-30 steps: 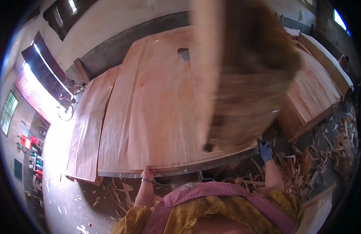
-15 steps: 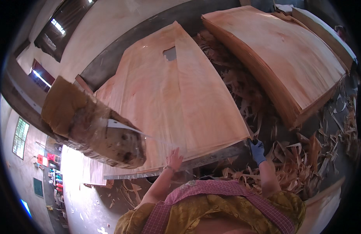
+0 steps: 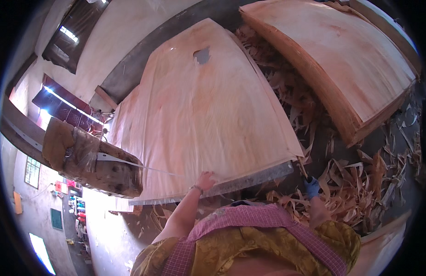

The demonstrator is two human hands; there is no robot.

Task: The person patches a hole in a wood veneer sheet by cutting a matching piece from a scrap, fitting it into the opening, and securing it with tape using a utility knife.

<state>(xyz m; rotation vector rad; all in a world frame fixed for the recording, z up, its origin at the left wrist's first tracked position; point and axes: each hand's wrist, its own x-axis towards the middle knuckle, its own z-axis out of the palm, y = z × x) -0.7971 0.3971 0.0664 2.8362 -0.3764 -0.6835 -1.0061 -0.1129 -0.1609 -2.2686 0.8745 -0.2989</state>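
A wide sheet of pale wood veneer [image 3: 185, 119] with a ragged hole near its far end lies on a table with a grey metal edge [image 3: 250, 184]. Bare and flat, my left hand [image 3: 205, 181] rests with fingers stretched on the veneer by the near edge. My right hand [image 3: 311, 187], in a blue glove, is off the sheet's near right corner. Its fingers are closed on a narrow veneer strip [image 3: 302, 168] that runs up to that corner. Whether it also holds a tool cannot be made out.
A thick veneer stack [image 3: 332, 55] stands at the far right. Curled veneer scraps [image 3: 351, 193] cover the floor on the right and between the stacks. At left, a bulky brown plastic-wrapped block [image 3: 93, 161] juts over the table on a beam, a thin white band trailing from it.
My right hand has moved down and slightly right, away from the corner, with a strip now stretched between. My left hand stays on the veneer. The view has shifted a little.
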